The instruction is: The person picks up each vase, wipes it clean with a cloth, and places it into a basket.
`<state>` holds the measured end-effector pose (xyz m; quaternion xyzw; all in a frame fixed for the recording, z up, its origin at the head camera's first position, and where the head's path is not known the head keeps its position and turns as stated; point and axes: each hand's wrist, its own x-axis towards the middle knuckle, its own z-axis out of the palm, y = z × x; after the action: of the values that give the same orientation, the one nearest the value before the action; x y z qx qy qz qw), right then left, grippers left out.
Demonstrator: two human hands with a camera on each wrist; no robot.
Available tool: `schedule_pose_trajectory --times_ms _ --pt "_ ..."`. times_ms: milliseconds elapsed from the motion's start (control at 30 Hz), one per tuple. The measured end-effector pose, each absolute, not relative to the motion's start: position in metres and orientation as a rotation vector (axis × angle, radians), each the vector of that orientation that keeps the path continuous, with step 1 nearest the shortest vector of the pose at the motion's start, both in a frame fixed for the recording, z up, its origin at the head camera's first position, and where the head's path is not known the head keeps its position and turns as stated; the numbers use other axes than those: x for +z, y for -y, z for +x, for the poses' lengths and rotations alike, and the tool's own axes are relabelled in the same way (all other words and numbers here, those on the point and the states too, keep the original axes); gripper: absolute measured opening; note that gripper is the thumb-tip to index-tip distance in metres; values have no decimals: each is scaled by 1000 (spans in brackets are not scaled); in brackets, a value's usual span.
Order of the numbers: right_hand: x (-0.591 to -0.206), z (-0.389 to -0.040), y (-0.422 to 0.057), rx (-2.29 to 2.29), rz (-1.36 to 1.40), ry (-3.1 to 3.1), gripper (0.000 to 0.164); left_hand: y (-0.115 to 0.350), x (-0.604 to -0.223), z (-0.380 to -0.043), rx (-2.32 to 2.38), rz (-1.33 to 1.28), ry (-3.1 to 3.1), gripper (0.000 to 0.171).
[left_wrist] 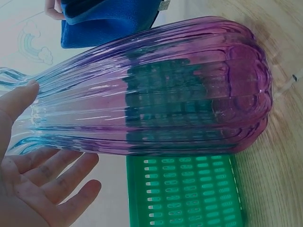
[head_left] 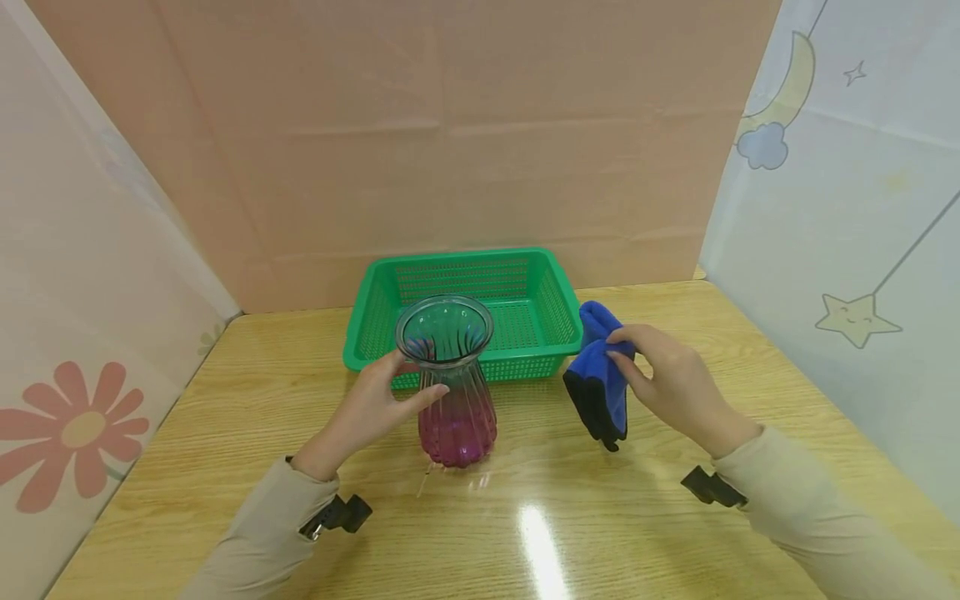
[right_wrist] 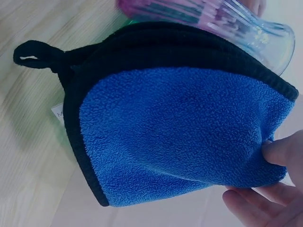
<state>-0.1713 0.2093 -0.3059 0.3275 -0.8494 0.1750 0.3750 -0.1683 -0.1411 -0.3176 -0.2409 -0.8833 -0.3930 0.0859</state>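
A ribbed glass vase, clear blue-green at its flared mouth and pink-purple at the base, stands upright in the middle of the head view. My left hand holds it round the neck, thumb in front and fingers on the far side. In the left wrist view the vase's base is right at the wood surface. To the right, my right hand pinches a folded blue cloth between thumb and fingers. The cloth hangs down, its black trim and hanging loop lowermost.
Behind the vase sits a green plastic basket with perforated sides; the vase overlaps its front rim in the head view. The wooden table meets a plain backdrop at the back and printed sheets at the sides.
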Motion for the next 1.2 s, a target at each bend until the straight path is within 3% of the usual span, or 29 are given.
schedule_pose_trajectory --times_ms 1200 --pt "-298 -168 -147 913 988 2047 33 141 -316 -170 -1177 -716 2650 51"
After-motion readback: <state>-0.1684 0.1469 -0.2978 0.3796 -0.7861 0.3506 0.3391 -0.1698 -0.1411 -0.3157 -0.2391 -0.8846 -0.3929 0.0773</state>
